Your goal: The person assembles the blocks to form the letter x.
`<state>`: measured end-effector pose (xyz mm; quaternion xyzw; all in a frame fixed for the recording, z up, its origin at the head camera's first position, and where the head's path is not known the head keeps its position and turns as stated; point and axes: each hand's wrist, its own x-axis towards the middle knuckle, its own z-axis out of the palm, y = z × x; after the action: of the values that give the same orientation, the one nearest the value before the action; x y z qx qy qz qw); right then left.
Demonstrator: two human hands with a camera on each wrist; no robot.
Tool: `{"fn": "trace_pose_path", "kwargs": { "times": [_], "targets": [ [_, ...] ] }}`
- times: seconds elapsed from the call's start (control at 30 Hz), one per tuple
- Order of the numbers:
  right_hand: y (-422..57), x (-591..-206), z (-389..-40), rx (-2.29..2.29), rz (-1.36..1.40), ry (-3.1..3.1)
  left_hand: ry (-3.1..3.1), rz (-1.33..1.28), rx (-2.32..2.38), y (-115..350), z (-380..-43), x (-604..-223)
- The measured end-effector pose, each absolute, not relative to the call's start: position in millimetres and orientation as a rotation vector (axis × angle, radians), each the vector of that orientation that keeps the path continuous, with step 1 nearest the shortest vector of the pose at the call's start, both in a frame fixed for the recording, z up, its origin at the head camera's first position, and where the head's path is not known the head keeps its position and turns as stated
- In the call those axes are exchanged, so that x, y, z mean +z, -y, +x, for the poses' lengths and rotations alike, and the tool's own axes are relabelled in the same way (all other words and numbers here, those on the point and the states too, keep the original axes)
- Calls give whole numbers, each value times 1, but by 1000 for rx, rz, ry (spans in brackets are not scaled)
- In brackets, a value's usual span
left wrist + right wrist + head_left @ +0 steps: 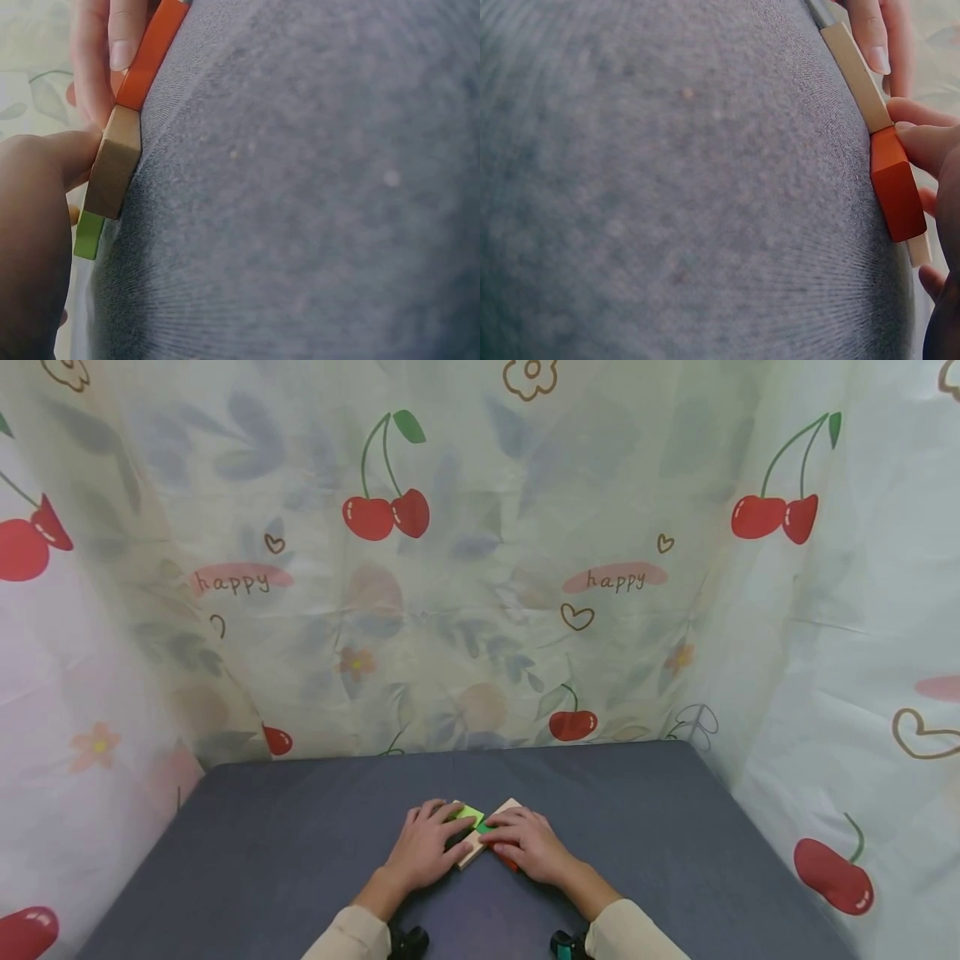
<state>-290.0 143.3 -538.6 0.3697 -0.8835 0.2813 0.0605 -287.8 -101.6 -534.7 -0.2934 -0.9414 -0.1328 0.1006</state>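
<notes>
Several small flat blocks lie close together on the dark grey cloth, as the head view shows. A light green block (467,814) is at the far left and a plain wooden block (472,849) at the near left. Another plain wooden block (508,805) points to the far right, an orange-red block (896,187) to the near right. Between them shows a darker green piece (483,828). My left hand (425,846) rests on the left blocks, its thumb against the near wooden one. With relaxed fingers, my right hand (532,846) touches the right blocks; it partly hides the orange-red one.
The grey cloth-covered table (300,835) stretches around the blocks on all sides. Behind it and at both sides hangs a pale curtain (465,635) printed with cherries and leaves. Dark devices (408,941) sit at both wrists.
</notes>
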Motion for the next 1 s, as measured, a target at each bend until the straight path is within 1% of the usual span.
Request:
{"fn": "trace_pose_path", "kwargs": {
  "times": [0.5,1.0],
  "targets": [
    [-142,-538,-289,826,1124,2673,2783,-960,-512,101,-294,-537],
    [-143,-538,-290,804,1126,2663,2813,-954,-541,100,-295,-534]
  ]
}}
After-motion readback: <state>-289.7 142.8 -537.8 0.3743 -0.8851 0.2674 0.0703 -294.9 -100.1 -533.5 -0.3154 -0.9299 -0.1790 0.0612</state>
